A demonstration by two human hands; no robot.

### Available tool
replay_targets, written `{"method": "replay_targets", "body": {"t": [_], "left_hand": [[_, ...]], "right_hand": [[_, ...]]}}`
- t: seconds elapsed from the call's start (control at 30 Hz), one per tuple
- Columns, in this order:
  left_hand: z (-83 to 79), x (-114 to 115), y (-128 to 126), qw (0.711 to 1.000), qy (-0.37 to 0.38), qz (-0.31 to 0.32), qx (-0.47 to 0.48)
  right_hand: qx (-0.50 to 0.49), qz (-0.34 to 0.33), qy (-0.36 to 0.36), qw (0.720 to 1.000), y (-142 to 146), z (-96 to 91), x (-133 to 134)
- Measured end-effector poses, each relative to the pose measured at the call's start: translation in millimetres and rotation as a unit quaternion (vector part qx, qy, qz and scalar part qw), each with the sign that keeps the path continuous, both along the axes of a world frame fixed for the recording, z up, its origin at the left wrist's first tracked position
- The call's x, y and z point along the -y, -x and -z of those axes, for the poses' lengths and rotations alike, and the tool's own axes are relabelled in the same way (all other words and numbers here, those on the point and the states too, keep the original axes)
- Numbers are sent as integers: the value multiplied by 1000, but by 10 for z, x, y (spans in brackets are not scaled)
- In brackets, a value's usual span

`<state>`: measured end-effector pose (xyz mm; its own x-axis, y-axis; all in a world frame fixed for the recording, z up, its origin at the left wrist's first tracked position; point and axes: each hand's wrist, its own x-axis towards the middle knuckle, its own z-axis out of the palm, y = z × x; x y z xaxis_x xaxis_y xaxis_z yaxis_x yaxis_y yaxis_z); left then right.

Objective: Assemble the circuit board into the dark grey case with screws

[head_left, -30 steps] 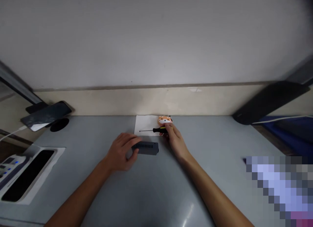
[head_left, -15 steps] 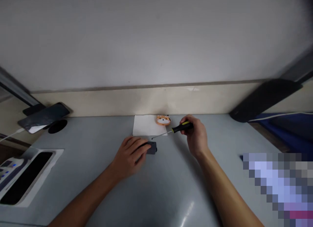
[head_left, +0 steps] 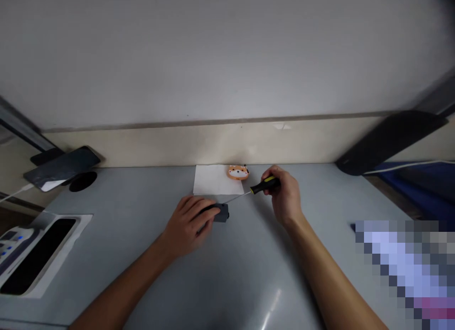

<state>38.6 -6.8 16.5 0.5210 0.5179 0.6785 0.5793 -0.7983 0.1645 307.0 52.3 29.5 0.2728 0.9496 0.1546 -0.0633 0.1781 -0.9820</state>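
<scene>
My left hand (head_left: 193,222) is closed around a small dark grey box-shaped block (head_left: 222,213) low over the grey table. Only the block's right end shows past my fingers; the rest is covered by them. My right hand (head_left: 285,196) grips the black and yellow handle of a screwdriver (head_left: 263,184). The thin shaft slants down to the left, and its tip is at the upper edge of the block, near a small dark spot. Whether the tip sits inside a hole I cannot tell.
Behind the block lie a white paper (head_left: 210,180) and an orange animal-face case (head_left: 238,172). A phone (head_left: 39,256) and a power strip (head_left: 14,247) are at left, near a phone on a stand (head_left: 64,168). A dark cylinder (head_left: 387,140) leans at back right.
The screwdriver's tip has moved slightly right and down, from just above the block to its top edge. My left hand keeps its hold on the block.
</scene>
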Motion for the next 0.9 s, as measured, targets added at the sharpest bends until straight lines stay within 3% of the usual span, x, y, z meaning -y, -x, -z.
{"method": "replay_targets", "body": {"t": [0.33,0.9], "left_hand": [[61,-5,-19,1000,23,4,-12],[32,21,-29,999,40,-7,-33]], "right_hand": [[45,3,2,999,-13,-49,14],[25,101,16,994,-22,-84,-10]]}}
